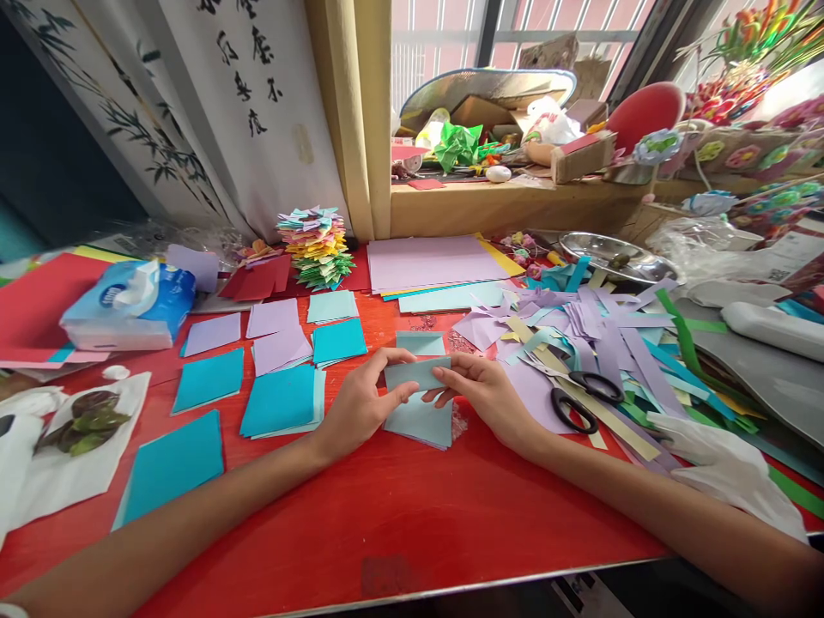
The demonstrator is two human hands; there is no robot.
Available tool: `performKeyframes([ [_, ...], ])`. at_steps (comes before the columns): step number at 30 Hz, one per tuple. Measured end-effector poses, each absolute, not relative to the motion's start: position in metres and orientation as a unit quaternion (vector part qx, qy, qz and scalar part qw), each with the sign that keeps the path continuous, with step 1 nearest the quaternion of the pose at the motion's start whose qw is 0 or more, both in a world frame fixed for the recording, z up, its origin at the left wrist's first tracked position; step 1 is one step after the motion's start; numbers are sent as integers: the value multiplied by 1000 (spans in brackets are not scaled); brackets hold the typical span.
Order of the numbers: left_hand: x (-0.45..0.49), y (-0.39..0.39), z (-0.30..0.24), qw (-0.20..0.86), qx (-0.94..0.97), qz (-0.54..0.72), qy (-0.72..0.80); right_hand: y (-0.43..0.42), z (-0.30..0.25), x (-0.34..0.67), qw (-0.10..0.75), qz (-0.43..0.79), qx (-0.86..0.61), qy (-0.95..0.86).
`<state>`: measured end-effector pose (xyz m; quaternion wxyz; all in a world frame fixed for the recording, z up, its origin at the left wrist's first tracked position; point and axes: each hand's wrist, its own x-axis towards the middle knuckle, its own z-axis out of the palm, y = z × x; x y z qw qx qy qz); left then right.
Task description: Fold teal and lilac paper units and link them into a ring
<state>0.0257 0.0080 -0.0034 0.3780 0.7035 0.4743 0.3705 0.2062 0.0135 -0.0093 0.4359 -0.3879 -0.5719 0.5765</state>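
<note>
Both my hands meet over the middle of the red table [399, 524]. My left hand [361, 400] and my right hand [484, 388] pinch a pale blue paper sheet [418, 372] from either side, with its top edge folded over. It lies above a small stack of pale blue sheets [421, 422] on the table. Another pale blue sheet [421, 342] lies just behind. Black-handled scissors [579, 396] rest to the right of my right hand.
Teal and lilac paper squares [281, 400] lie in piles to the left, with a tissue pack [129, 305]. A stack of folded coloured paper pieces [315, 246] stands at the back. Paper strips [611, 335], a metal bowl [608, 255] and a white cloth [727, 468] fill the right.
</note>
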Motion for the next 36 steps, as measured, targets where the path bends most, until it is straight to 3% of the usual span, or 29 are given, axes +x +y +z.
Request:
performKeyframes([
  [15,24,8,-3,356,722,368,465,13,-8,206,428,566,-397,-583],
  [36,25,6,3,330,790,315,408,2,-4,206,306,534,-425,-664],
])
